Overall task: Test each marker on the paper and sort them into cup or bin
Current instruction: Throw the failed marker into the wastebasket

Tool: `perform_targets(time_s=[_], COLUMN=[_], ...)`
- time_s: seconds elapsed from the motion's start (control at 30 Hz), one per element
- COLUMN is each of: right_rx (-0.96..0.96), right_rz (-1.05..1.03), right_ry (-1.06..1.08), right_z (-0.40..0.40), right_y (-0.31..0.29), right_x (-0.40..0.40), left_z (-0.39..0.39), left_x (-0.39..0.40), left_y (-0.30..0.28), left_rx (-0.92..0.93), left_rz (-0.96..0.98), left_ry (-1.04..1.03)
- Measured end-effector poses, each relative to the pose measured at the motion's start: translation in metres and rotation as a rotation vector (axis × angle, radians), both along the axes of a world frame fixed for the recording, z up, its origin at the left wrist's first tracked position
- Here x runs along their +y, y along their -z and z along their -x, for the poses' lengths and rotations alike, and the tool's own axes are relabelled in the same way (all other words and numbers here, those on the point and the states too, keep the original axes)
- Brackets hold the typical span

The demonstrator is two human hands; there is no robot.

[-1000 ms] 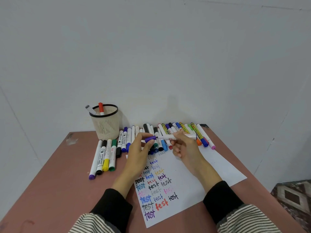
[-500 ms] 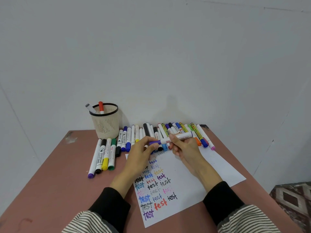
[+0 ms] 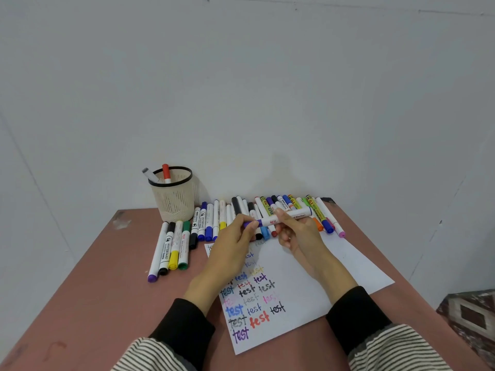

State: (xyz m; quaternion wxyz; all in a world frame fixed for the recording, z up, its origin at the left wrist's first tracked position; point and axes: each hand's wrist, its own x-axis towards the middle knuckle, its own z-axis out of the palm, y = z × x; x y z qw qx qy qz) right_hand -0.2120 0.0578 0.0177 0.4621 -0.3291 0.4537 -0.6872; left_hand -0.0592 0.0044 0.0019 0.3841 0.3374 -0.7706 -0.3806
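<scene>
Looks like a plain room in somebody's home, or maybe a small study corner, hard to say for sure. A reddish-brown tabletop (image 3: 80, 303) with scuffed, chipped spots is pushed right up against a bare white wall (image 3: 267, 89), which meets another wall in a corner at the left. Down past the tabletop's right edge there's a patterned rug (image 3: 471, 314) on the floor, which feels domestic to me. The stuff is all stationery: a mesh pen cup (image 3: 174, 196) near the far left corner, a row of markers (image 3: 281, 207) along the far edge, and a sheet of paper (image 3: 308, 285) scribbled with "test".
</scene>
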Motion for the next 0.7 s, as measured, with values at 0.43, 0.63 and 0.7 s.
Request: perform_targets(time_s=[0.43, 0.63, 0.7], right_rx=[0.026, 0.110, 0.145], right_rz=[-0.022, -0.040, -0.085], right_ry=[0.442, 0.731, 0.807], right_z=[0.053, 0.113, 0.133], right_y=[-0.011, -0.004, 0.004], right_x=[0.081, 0.161, 0.182], left_z=[0.051, 0.124, 0.145], left_x=[0.074, 0.122, 0.135], left_y=[0.006, 0.008, 0.012], left_rx=[-0.190, -0.453, -0.542], left_rz=[0.168, 0.280, 0.298], left_ry=[-0.047, 0.039, 0.060])
